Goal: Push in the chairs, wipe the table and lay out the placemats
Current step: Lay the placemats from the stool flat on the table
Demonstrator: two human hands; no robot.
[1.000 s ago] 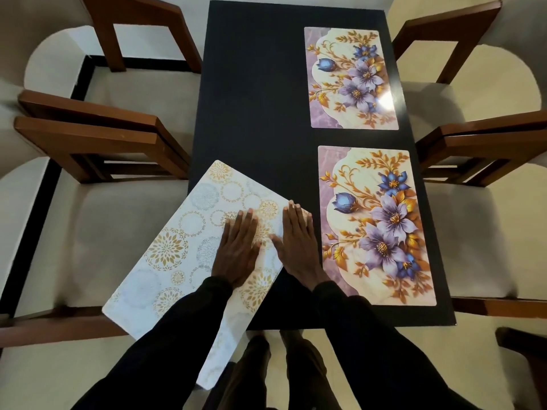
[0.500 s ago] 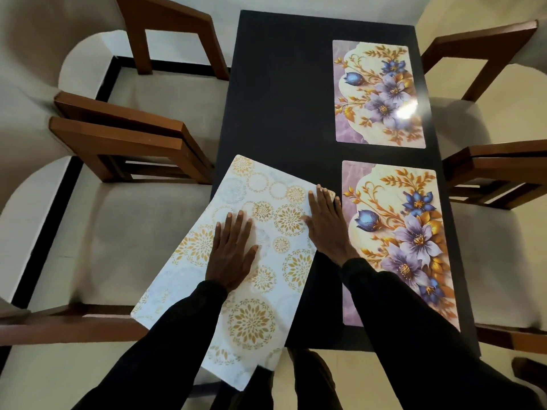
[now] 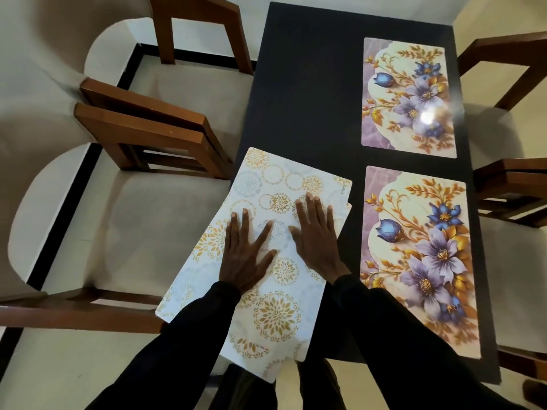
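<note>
While the left hand [image 3: 246,257] and right hand [image 3: 317,242] press open and flat on the gold placemat [image 3: 276,316], its long axis slants askew to the flowered placemats [image 3: 414,261], overhanging the table [image 3: 305,99].

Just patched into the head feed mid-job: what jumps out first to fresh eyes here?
The left hand and right hand press flat on a white-and-gold placemat lying askew at the near left corner of the black table, overhanging its edge. The near floral placemat and far floral placemat lie straight along the right side.
</note>
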